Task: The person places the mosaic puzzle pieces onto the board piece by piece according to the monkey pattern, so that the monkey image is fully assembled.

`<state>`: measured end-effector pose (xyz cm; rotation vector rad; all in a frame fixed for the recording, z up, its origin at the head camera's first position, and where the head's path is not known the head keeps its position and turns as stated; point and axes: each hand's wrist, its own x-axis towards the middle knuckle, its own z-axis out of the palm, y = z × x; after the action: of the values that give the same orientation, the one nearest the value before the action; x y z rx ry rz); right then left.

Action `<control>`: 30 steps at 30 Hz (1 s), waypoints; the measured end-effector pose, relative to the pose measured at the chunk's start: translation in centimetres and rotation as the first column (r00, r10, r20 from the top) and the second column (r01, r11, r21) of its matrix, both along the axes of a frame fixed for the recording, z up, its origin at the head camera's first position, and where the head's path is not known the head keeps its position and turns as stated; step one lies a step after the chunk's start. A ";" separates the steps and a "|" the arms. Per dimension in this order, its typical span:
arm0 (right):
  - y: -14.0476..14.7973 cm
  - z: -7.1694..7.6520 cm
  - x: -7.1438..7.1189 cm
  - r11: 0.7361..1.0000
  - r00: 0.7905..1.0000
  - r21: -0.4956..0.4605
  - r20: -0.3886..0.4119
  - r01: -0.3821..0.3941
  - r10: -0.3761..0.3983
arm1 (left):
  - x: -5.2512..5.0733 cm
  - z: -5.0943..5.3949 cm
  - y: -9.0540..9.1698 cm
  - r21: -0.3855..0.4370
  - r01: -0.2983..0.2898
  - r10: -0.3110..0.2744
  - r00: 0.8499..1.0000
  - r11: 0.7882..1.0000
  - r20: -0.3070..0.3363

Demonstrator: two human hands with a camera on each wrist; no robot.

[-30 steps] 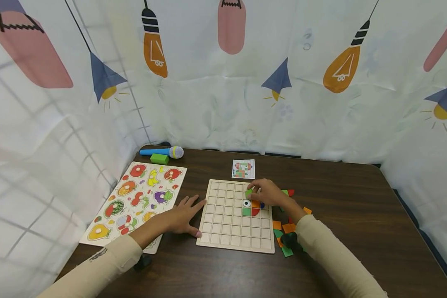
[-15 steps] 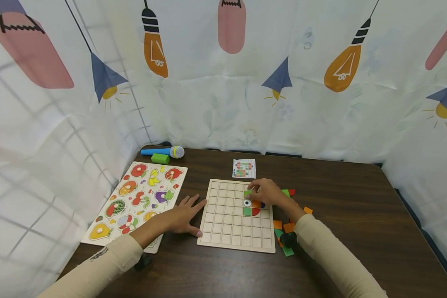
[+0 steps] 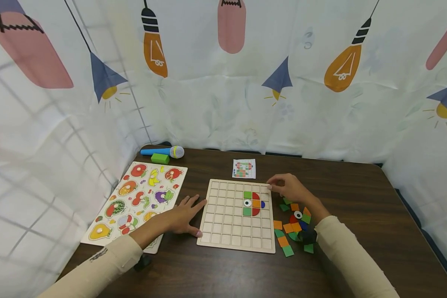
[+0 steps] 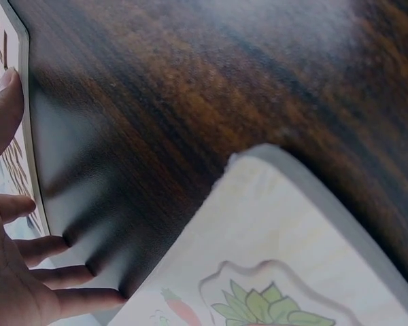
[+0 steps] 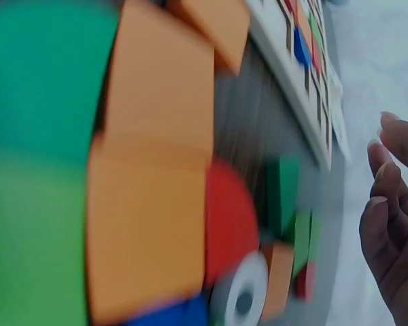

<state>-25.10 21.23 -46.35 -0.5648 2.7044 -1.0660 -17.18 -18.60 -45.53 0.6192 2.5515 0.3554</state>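
Head view, grid board: flat on the dark table, lower centre of the frame.
Set tiles: seven, clustered toward the board's upper right, in green, red, orange and blue, with one white eye tile.
Progress: judged by the bare cells, an early stage; seven pieces are seated, while most of the grid is unfilled and many pieces lie outside it.
Left hand: fingers spread and nearly straight, touching the board's left edge; it grips nothing.
Right hand: at the board's upper right corner, fingers loosely bent, nothing visible between them; whether a fingertip touches the rim cannot be told.
Loose pieces: scattered right of the board, a second eye piece among them.
Picture card: above the board; a coloured figure, too small to read cell by cell.
Fruit board: left of centre, with a toy microphone and green block beyond its upper edge.
Right wrist view: adds the pieces' thickness, though the nearest are blurred.
Left wrist view: adds the fruit board's leaf and carrot-like prints, covered by the left sleeve in the head view.
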 end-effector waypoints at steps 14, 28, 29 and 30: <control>6.0 -1.1 1.6 0.991 0.999 0.124 -0.002 -0.044 0.045 | 0.1 0.0 -0.1 -0.006 0.001 -0.001 1.000 1.000 -0.008; 5.3 -1.3 2.5 0.969 0.998 0.240 -0.028 0.057 -0.052 | 0.0 -0.2 -0.2 -0.012 0.004 -0.004 1.000 1.000 -0.009; 5.2 -1.3 2.5 0.967 0.998 0.245 -0.025 0.065 -0.061 | 0.0 -0.2 -0.2 -0.012 0.004 -0.004 1.000 1.000 -0.009; 5.2 -1.3 2.6 0.966 0.998 0.251 -0.024 0.070 -0.066 | 0.0 -0.2 -0.2 -0.013 0.003 -0.003 1.000 1.000 -0.009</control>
<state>-22.54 26.40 -47.66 -0.4406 2.8304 -0.7174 -17.14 -18.76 -45.75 0.6213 2.5595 0.3351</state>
